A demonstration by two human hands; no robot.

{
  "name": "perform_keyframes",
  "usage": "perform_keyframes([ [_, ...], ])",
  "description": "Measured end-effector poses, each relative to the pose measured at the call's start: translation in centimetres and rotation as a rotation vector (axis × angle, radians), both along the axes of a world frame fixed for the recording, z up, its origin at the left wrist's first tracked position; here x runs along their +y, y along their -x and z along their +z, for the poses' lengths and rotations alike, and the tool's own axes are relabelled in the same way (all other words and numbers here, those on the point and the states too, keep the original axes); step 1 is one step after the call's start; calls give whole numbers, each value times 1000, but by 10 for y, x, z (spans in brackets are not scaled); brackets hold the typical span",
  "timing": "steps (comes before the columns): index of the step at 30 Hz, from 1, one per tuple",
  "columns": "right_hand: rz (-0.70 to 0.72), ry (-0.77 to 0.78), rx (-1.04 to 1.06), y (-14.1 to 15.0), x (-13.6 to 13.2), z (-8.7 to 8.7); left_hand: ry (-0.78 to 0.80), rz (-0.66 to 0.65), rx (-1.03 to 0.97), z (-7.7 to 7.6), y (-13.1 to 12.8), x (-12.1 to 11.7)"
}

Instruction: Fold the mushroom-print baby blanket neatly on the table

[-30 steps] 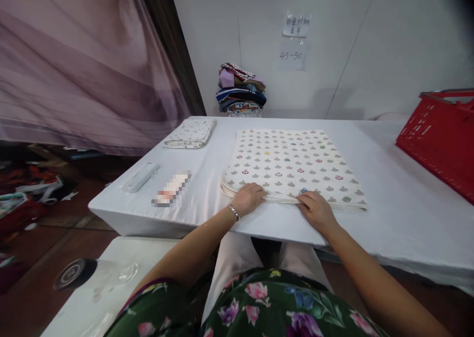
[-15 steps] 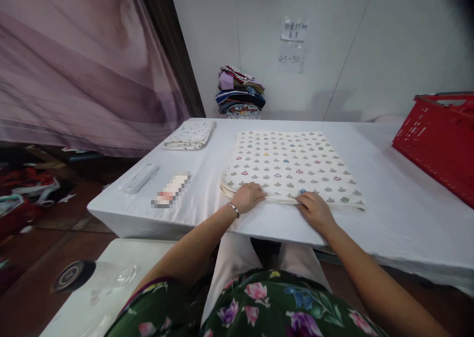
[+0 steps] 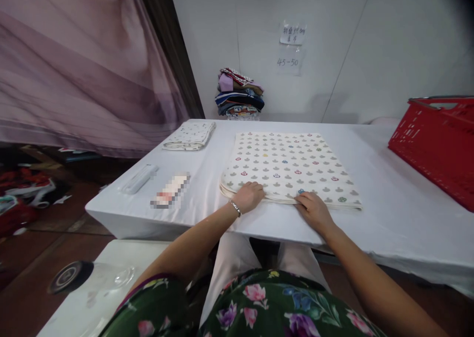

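Note:
A cream cloth point(image 3: 283, 167) with a grey repeating print and small coloured motifs lies folded in layers on the white-covered table point(image 3: 392, 218). Its near edge is pinched by my left hand point(image 3: 249, 197), left of the middle, fingers closed over the layers. Further right along the same edge, my right hand point(image 3: 314, 211) grips the cloth between thumb and fingers. The cloth's left side curves in a rounded fold, while its right near corner lies flat. A bracelet circles my left wrist.
A smaller folded cloth point(image 3: 190, 134) lies at the table's far left. Nearer are a clear plastic packet point(image 3: 138, 179) and a blurred-out object point(image 3: 170, 191). At right stands a red basket point(image 3: 437, 149); behind the table rises a clothes stack point(image 3: 240, 97). A bottle point(image 3: 92, 276) lies at lower left.
The view has shifted very slightly. Both hands stay at the near edge of the cloth, and the cloth shows no clear change.

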State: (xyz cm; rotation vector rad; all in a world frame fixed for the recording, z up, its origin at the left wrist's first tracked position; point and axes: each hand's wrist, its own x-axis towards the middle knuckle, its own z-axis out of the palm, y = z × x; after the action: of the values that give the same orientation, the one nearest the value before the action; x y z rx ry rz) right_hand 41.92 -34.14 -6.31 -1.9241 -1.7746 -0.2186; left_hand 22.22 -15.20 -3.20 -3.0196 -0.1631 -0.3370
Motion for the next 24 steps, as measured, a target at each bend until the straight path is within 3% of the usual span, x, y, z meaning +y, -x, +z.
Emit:
perform_keyframes([
  [10,3,-3,21,-1,0,-2,-22,41,-86,-17,8,-3],
  [24,5,-6,42,-1,0,-1,-60,-64,-59,-14,9,1],
])
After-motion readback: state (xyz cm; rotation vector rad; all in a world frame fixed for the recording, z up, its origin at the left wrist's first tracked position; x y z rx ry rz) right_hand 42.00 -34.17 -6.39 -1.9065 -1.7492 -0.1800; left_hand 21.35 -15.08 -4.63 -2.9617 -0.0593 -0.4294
